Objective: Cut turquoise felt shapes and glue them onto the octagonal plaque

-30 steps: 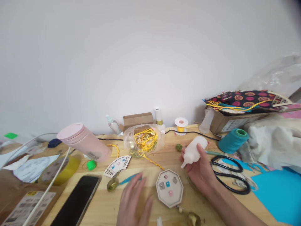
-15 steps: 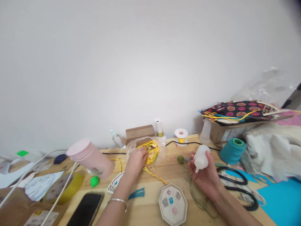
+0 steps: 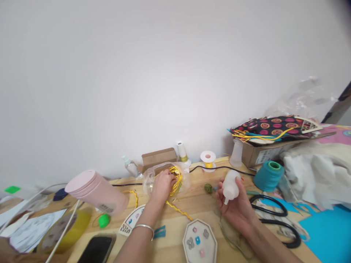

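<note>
The left hand is curled inside the clear bag, fingers closed among the yellow cord, while the right hand grips the white bottle nozzle-down above the wooden table. The tangled cord could snag and drag the bag, and the tilted bottle could drip if squeezed.

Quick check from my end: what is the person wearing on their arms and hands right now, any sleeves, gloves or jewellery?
Both forearms are bare, with no sleeves in view, and neither hand is gloved. The left hand has a thin silver bangle round its wrist. The right hand and its wrist carry no watch or band; no rings can be made out on either hand.
</note>
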`<action>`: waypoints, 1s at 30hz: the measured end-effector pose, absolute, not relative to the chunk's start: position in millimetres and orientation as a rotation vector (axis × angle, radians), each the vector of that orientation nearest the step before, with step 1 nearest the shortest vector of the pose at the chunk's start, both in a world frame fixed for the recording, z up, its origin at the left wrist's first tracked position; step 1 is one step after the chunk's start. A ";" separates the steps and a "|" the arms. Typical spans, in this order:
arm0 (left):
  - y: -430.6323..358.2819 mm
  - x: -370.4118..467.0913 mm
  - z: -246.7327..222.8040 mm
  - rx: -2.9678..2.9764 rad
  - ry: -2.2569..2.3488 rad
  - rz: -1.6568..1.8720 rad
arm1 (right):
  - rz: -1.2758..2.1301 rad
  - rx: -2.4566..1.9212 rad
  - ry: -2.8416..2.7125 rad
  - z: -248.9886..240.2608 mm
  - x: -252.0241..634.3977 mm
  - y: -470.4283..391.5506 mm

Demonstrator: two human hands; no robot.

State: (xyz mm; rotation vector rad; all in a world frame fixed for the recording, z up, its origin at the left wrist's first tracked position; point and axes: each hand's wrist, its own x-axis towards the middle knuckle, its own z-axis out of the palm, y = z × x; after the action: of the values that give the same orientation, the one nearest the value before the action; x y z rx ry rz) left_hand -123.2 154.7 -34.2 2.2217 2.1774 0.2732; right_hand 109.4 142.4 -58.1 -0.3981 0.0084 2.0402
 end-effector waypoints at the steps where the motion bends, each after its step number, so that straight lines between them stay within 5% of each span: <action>1: 154.7 -122.7 -34.4 2.223 2.184 0.241 | 2.041 -0.399 0.011 -58.2 109.8 142.4; 12: 157.1 -117.7 -41.2 2.186 2.273 0.150 | 2.023 -0.401 -0.051 -64.6 110.1 143.6; 24: 82.3 -126.2 1.4 1.806 2.440 1.110 | 1.963 -0.502 -0.251 -57.1 108.9 137.0; 30: 4.5 -78.1 -42.0 1.770 2.156 1.289 | 1.775 -0.667 -0.712 -37.2 114.8 126.0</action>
State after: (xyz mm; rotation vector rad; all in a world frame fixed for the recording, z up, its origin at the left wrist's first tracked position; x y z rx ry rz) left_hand -78.1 4.5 -42.0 1.7702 2.1563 1.2886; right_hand 114.8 126.0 -37.2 -0.6667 -0.7121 1.7748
